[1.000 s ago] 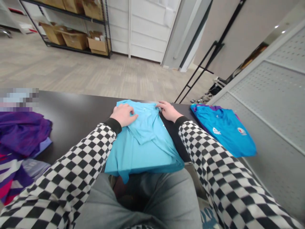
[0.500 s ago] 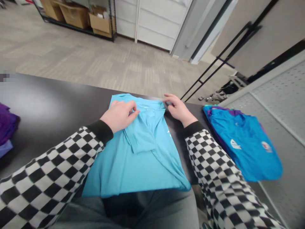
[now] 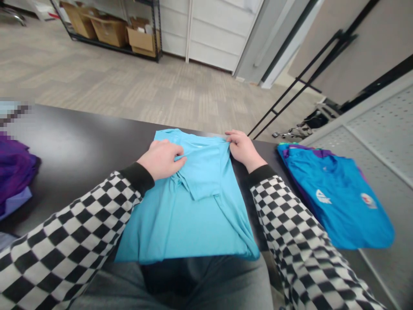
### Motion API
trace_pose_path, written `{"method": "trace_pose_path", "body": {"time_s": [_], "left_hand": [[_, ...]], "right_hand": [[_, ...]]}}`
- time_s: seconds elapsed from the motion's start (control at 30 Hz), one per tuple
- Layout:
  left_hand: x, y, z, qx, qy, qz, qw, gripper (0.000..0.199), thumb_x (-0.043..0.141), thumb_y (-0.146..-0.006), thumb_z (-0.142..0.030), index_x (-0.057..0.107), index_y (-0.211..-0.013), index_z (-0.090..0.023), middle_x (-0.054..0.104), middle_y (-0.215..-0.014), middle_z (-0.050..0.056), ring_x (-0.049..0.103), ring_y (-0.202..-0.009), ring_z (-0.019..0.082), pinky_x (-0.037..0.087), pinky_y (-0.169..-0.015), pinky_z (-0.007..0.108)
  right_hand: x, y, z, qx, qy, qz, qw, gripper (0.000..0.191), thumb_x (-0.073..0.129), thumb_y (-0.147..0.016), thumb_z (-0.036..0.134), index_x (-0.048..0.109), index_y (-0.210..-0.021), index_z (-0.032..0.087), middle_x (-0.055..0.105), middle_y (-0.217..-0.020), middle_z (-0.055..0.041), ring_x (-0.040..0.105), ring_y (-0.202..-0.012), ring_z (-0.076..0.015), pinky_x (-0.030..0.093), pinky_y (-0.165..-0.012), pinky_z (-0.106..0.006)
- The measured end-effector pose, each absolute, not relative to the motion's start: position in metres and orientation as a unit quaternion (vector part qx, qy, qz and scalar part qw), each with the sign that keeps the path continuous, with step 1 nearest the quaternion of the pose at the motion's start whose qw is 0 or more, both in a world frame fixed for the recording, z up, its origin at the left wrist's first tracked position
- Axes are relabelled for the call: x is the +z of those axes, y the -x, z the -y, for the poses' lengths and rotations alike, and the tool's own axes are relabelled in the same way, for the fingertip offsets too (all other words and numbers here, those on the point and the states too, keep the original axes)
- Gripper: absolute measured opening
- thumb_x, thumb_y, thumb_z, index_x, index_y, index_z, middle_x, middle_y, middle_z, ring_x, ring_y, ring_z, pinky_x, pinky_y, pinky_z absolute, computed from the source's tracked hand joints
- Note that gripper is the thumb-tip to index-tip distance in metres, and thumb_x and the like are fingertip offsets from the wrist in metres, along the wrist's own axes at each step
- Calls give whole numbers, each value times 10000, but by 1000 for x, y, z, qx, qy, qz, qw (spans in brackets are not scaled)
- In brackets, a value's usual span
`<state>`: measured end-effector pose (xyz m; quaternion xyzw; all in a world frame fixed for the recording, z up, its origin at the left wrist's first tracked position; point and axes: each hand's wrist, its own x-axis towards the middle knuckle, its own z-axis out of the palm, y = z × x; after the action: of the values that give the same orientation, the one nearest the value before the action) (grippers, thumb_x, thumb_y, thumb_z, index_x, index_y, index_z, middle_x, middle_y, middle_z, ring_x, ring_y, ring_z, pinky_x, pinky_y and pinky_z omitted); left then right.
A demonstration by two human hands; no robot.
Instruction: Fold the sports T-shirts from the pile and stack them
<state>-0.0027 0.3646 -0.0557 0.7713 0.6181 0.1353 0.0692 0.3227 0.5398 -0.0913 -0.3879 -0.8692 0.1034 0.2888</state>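
A light blue shirt point(image 3: 200, 224) lies on the dark table, its sides and a sleeve folded inward and its lower edge over the table's near side. On the upper left part of the shirt, my left hand point(image 3: 163, 159) pinches the fabric between thumb and fingers. My right hand point(image 3: 241, 146) is at the upper right corner of the shirt, fingertips closed on the edge of the cloth.
Folded shirts, a bright blue one point(image 3: 342, 202) on top, are stacked at the right beside a perforated grey panel point(image 3: 383, 129). Purple garments point(image 3: 16, 172) lie on the dark table point(image 3: 97, 137) at the left. Beyond the floor stands a shelf with cardboard boxes point(image 3: 142, 41).
The folded sleeve and upper right corner have shifted right and lie flatter. My right hand has closed on the corner. The view has moved slightly.
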Motion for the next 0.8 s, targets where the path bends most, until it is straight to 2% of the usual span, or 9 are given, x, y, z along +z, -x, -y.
{"method": "trace_pose_path", "body": {"time_s": [0.13, 0.3, 0.43, 0.53, 0.6, 0.7, 0.8], "left_hand": [[-57, 3, -365, 148, -769, -617, 76, 356, 588, -1045, -497, 632, -792, -250, 749, -864, 87, 687, -1017, 348, 442, -929, 448], [-56, 3, -365, 129, -746, -649, 68, 363, 588, -1062, -500, 677, -829, -236, 785, -968, 113, 678, -1074, 370, 446, -955, 478], [-56, 3, -365, 118, -727, -675, 56, 381, 599, -1064, -538, 724, -866, -237, 804, -1010, 126, 677, -1106, 381, 452, -987, 503], [-56, 2, -362, 117, -713, -689, 47, 378, 613, -1056, -562, 774, -948, -237, 810, -1067, 146, 669, -1144, 405, 451, -1026, 536], [-55, -1, -359, 125, -707, -696, 30, 369, 627, -1049, -560, 799, -1083, -236, 804, -1166, 164, 660, -1188, 425, 451, -1049, 558], [-49, -9, -354, 150, -706, -692, -7, 424, 608, -1064, -529, 778, -1309, -227, 766, -1320, 189, 637, -1286, 446, 446, -1094, 579], [-33, -21, -344, 170, -722, -670, -33, 440, 580, -1076, -465, 770, -1373, -203, 743, -1379, 204, 617, -1353, 458, 441, -1139, 605]], "right_hand": [[-95, -325, -544, 80, 436, 857, 262, 270, 558, -832, 70, 772, -822, 235, 825, -1380, -126, 705, -1381, -347, 498, -1253, -596], [-95, -322, -543, 63, 443, 859, 249, 282, 540, -881, 83, 778, -865, 234, 813, -1403, -126, 699, -1386, -334, 496, -1252, -578], [-96, -318, -545, 40, 481, 845, 230, 261, 552, -872, 74, 757, -849, 234, 833, -1282, -144, 721, -1334, -347, 527, -1211, -550], [-99, -315, -546, 48, 502, 838, 210, 255, 556, -887, 80, 762, -894, 230, 834, -1153, -145, 754, -1209, -350, 580, -1126, -520], [-100, -313, -546, 56, 510, 832, 209, 277, 559, -902, 95, 786, -997, 221, 832, -1153, -147, 757, -1174, -359, 588, -1107, -535], [-95, -311, -541, 56, 512, 818, 255, 402, 538, -919, 105, 794, -1212, 209, 827, -1283, -155, 736, -1273, -367, 538, -1195, -588], [-77, -319, -520, 53, 496, 795, 345, 452, 513, -945, 124, 774, -1306, 200, 808, -1386, -155, 707, -1367, -348, 489, -1270, -583]]}}
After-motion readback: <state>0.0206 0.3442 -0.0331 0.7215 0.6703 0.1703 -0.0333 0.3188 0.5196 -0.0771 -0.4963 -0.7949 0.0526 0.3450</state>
